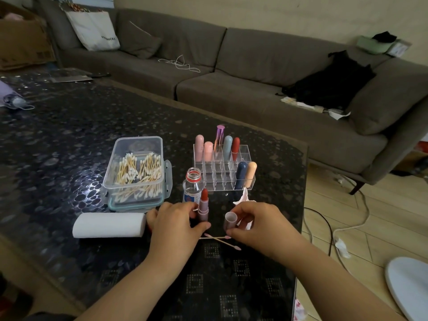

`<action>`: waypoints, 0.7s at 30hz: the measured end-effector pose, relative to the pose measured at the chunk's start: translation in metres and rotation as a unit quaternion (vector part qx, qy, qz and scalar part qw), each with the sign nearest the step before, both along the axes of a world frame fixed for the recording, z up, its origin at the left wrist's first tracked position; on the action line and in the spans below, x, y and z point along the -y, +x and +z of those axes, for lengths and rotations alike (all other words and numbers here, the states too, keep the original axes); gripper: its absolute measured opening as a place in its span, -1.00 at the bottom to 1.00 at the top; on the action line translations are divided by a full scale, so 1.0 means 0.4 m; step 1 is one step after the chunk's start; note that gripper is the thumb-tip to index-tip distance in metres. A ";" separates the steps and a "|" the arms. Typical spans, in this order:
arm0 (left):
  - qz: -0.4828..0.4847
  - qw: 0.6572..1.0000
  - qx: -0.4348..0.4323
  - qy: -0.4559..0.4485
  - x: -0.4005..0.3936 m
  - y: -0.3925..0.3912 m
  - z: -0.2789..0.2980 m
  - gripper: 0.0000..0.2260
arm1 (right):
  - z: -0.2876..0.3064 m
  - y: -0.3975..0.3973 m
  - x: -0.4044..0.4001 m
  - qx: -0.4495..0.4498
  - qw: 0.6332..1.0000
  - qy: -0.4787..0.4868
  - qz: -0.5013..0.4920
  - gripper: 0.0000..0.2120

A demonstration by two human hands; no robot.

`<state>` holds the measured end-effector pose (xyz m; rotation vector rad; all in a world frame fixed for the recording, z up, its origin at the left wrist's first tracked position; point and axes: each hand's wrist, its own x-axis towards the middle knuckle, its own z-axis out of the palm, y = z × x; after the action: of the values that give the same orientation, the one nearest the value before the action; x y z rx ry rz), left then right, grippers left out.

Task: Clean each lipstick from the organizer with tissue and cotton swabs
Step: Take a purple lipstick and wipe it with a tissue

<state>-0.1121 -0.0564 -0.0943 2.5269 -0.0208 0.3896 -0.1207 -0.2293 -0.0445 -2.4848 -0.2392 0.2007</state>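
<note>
Head view. Nearest the camera, two used swabs [220, 239] lie crossed on the bench [69, 140], their tips stained pink, just in front of both hands.

The left hand [176, 225] holds the open lipstick [203, 206] by its lower barrel, fingers curled round it. The lipstick stands upright, long axis vertical, red bullet pointing up and extended clear of the barrel. The right hand [257, 224] pinches the cap [230, 220] between thumb and fingers, open end up; a crumpled tissue [243, 198] shows behind this hand.

Handling, as judged: the barrel is light, rigid and smooth, so grip it low on the base. The bullet is soft and waxy; it will likely smear or snap under side load, so do not grip it. Wipe with light pressure only.

Behind the hands stands an uncapped bottle [193, 186]. The clear organizer [223, 170] holds seven capped lipsticks upright, at its back row and right front corner. To the left are a box of swabs [136, 172] and a tissue roll [108, 224] lying on its side.
</note>
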 end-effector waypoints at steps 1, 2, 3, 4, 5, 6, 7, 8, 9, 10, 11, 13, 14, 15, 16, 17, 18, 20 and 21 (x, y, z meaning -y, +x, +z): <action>0.004 1.000 0.009 -0.009 -0.001 -0.004 0.002 -0.77 | 0.002 -0.001 0.000 -0.001 1.000 0.001 0.000 -0.83; 0.008 0.999 0.034 -0.029 -0.002 -0.011 0.005 -0.77 | 0.004 -0.003 0.001 0.000 1.000 0.004 -0.001 -0.82; 0.008 0.996 0.067 -0.058 -0.004 -0.019 0.011 -0.78 | 0.006 -0.004 0.001 0.004 1.000 0.009 -0.002 -0.82; 0.002 0.991 0.093 -0.091 -0.007 -0.029 0.017 -0.79 | 0.008 -0.006 0.002 0.008 1.000 0.018 -0.003 -0.81; -0.012 0.987 0.107 -0.122 -0.011 -0.042 0.026 -0.78 | 0.010 -0.008 0.003 0.010 1.000 0.028 -0.004 -0.81; -0.034 0.982 0.106 -0.150 -0.015 -0.056 0.033 -0.79 | 0.011 -0.009 0.004 0.010 0.999 0.038 -0.002 -0.80; -0.055 0.979 0.089 -0.174 -0.017 -0.070 0.041 -0.81 | 0.012 -0.010 0.005 0.009 0.999 0.045 0.004 -0.79; -0.073 0.976 0.062 -0.197 -0.019 -0.082 0.047 -0.85 | 0.013 -0.011 0.005 0.007 0.998 0.054 0.014 -0.79; -0.087 0.972 0.031 -0.215 -0.020 -0.091 0.050 -0.89 | 0.013 -0.013 0.005 0.005 0.997 0.066 0.027 -0.78; -0.095 0.969 0.001 -0.229 -0.021 -0.097 0.051 -0.91 | 0.013 -0.016 0.004 0.002 0.996 0.081 0.038 -0.79; -0.102 0.964 -0.032 -0.245 -0.020 -0.102 0.053 -0.92 | 0.013 -0.019 0.001 -0.001 0.994 0.094 0.047 -0.79; -0.139 0.929 -0.108 -0.326 -0.014 -0.109 0.058 -0.89 | 0.013 -0.026 -0.008 -0.008 0.991 0.115 0.066 -0.79; -0.161 0.897 -0.150 -0.382 -0.010 -0.112 0.063 -0.85 | 0.012 -0.029 -0.014 -0.012 0.989 0.130 0.075 -0.78; -0.177 0.864 -0.186 -0.432 -0.006 -0.114 0.066 -0.83 | 0.012 -0.033 -0.019 -0.016 0.985 0.149 0.082 -0.77; -0.183 0.840 -0.207 -0.467 -0.004 -0.113 0.065 -0.82 | 0.012 -0.035 -0.023 -0.022 0.983 0.163 0.084 -0.75; -0.180 0.829 -0.213 -0.484 -0.003 -0.110 0.064 -0.83 | 0.015 -0.039 -0.024 -0.030 0.981 0.172 0.086 -0.73; -0.170 0.827 -0.212 -0.491 -0.003 -0.106 0.062 -0.83 | 0.019 -0.040 -0.022 -0.037 0.980 0.176 0.090 -0.70; -0.140 0.838 -0.202 -0.488 -0.005 -0.098 0.056 -0.85 | 0.023 -0.035 -0.011 -0.026 0.985 0.145 0.089 -0.66; -0.122 0.846 -0.195 -0.482 -0.006 -0.094 0.054 -0.86 | 0.019 -0.027 -0.001 0.001 0.993 0.100 0.068 -0.66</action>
<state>-0.1496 -0.0540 -0.0728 1.5233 0.0089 -0.2044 -0.1314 -0.2289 -0.0368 -2.2718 -0.4111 0.2196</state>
